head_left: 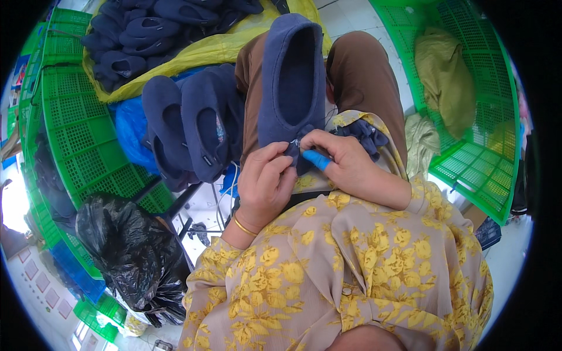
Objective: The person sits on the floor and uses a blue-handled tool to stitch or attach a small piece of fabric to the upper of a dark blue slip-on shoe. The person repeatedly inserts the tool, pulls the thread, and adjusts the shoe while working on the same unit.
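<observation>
A dark blue fabric slipper lies along my lap with its toe pointing away and its opening up. At its near end, my left hand, a gold-coloured bangle on the wrist, is closed with its fingertips pinching the bunched blue cloth. My right hand meets it there, thumb and forefinger pressed on the same edge. Blue tape or a blue cover wraps one of its digits. Between the fingertips is a small pale spot that I cannot make out. A crumpled dark blue cloth lies beyond my right hand.
More blue slippers stand together left of my knee. Behind them, a yellow sack holds a pile of slippers. Green plastic baskets flank me; the right basket holds an olive cloth bundle. A black plastic bag sits near my left elbow.
</observation>
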Demonstrator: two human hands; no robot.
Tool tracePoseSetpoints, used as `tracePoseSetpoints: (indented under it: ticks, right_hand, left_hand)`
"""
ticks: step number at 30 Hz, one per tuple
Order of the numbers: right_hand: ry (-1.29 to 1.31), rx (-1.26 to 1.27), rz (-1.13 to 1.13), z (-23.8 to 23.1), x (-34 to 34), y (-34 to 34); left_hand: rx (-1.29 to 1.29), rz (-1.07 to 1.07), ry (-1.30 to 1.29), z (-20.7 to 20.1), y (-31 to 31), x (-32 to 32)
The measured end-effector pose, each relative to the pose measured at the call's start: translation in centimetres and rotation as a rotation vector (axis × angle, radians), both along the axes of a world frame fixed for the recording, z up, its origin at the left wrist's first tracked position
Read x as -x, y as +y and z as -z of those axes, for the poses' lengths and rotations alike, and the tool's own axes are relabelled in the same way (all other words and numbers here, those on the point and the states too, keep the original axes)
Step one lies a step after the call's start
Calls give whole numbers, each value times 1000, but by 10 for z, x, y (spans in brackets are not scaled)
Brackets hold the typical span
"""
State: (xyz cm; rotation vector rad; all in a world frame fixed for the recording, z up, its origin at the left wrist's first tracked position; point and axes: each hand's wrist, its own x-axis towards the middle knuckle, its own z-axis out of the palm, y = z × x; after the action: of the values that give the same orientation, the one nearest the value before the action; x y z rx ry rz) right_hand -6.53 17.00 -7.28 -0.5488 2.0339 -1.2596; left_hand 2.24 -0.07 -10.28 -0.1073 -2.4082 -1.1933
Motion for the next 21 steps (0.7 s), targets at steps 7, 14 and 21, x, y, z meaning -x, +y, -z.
tracePoseSetpoints:
  ticks: [7,14,21]
  right_hand:
    - [-2,34,13,1,-1,2]
    - [7,57,17,6,0,4]
    - [109,60,26,11,1,-4]
  left_hand:
    - [-1,2,10,0,0,0]
    - [-38,2,-15,-2,1,1]
    - [-80,5,-43,1,-2,2]
